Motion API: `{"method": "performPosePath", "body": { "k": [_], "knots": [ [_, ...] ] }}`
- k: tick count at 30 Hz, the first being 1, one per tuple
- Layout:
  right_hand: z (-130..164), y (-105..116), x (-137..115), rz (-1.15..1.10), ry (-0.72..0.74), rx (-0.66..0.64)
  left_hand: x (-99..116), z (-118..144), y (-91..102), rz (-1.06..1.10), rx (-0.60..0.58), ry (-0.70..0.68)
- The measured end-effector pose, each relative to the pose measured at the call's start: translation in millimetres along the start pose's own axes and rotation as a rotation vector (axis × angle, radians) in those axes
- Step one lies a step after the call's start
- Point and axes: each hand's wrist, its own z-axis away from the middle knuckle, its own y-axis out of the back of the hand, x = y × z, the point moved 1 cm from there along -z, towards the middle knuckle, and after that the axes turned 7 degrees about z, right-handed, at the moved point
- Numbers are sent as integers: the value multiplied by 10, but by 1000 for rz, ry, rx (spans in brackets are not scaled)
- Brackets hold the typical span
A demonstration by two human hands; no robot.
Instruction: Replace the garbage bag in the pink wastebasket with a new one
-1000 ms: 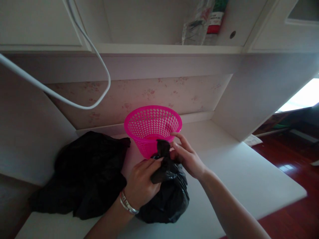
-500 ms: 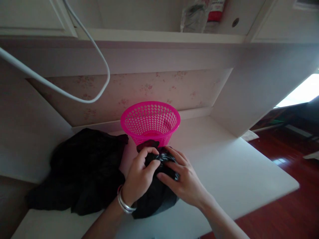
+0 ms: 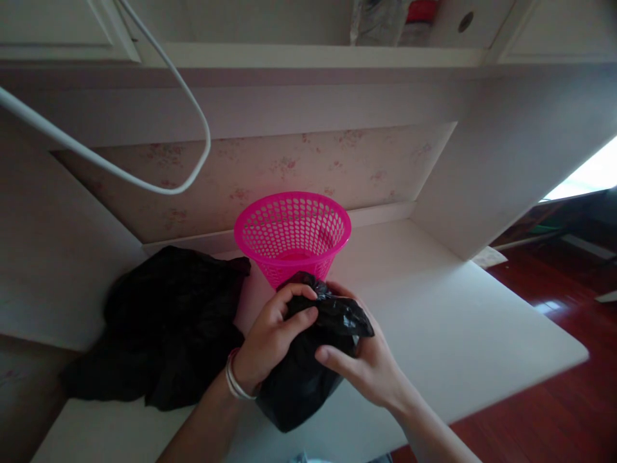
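Note:
A black plastic bag (image 3: 303,379), folded and gathered at its upper part, is between my two hands over the white desktop. My left hand (image 3: 267,341) grips the bag's gathered upper left part, its thumb and fingers pinched together. On the other side, my right hand (image 3: 373,370) holds the bag with the thumb in front; its fingers are mostly hidden behind the plastic. Just beyond the hands stands a pink perforated basket (image 3: 294,260), upright, its front base partly hidden by the bag. Left of my left hand lies a rumpled heap of black plastic (image 3: 171,328).
A white cable (image 3: 193,173) hangs in a loop at upper left. Overhead runs an open cabinet shelf (image 3: 299,56) with a clear package and a red item. White side panels bound the white desktop (image 3: 457,321); a reddish floor (image 3: 535,399) lies at right.
The bag's upper edge now folds out to the right across my right hand. My right thumb and fingers have spread further around it. The view has tilted slightly downward.

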Motion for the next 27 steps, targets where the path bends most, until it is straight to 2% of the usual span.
{"method": "performPosePath", "body": {
  "k": [3,7,12,16,19,22,25,27],
  "knots": [
    [-7,48,-31,-6,33,117,7,28,4,-269,-23,-75],
    [-75,72,-14,-57,-15,267,48,66,38,-547,-14,-198],
    [-64,86,22,-76,-7,258,60,80,187,-835,76,-310],
    [12,129,116,-43,-34,261,-7,66,450,-1063,175,-459],
    [125,171,322,-53,-112,289,-141,59,734,-1180,286,-442],
    [273,202,590,-68,-195,309,-319,73,958,-1261,339,-388],
    [354,249,729,-90,-243,351,-428,125,1012,-1264,360,-399],
    [327,310,670,-85,-225,380,-402,181,964,-1234,392,-449]
  ]
}}
